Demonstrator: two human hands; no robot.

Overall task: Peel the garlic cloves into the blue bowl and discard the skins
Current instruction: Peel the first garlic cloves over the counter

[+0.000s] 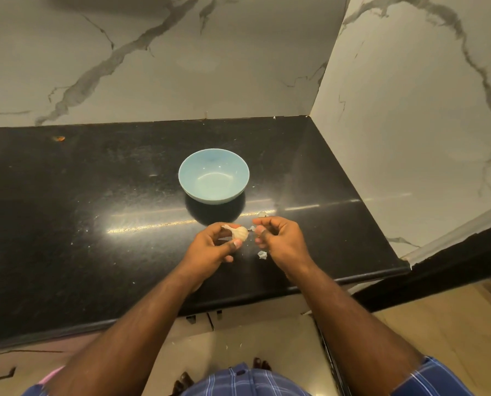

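Left hand (215, 247) has the garlic (239, 233) pinched between thumb and curled fingers (236, 244), held just above the black table (95, 224), on the near side of the blue bowl (213, 178). The bowl sits mid-table with nothing visible inside it. Right hand (281, 241) is right beside the garlic with its fingertips bunched together; it looks like it's pinching a tiny scrap of skin, but that's too small to be sure. A couple of loose skin bits (262, 254) lie on the table around the right hand.
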